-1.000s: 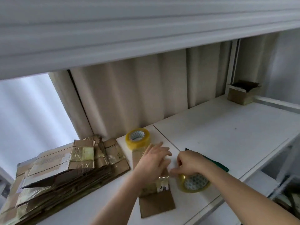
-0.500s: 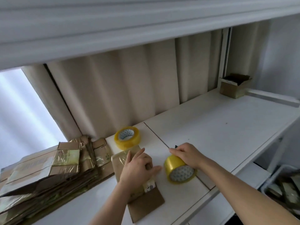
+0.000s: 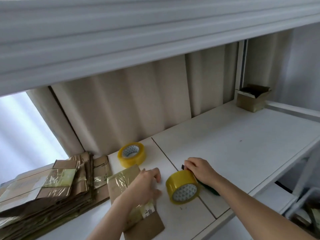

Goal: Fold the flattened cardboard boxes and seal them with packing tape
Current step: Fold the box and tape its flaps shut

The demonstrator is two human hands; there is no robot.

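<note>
Left hand (image 3: 143, 184) presses flat box (image 3: 133, 201), grip slack; right hand (image 3: 200, 170) grips dark tool (image 3: 207, 187) behind tape roll (image 3: 181, 187)

Bench (image 3: 233, 144) matt white laminate. Tape rolls (image 3: 181, 187) glossy yellow plastic. Flattened box (image 3: 121, 184) + stack at lower left (image 3: 43, 191): matt brown cardboard w/ shiny wrinkled tape patches.

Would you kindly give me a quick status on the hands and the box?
Left hand resting on flattened box. Right hand gripping green-handled tool behind tape roll. Box unfolded, unsealed; nothing blocking.
</note>
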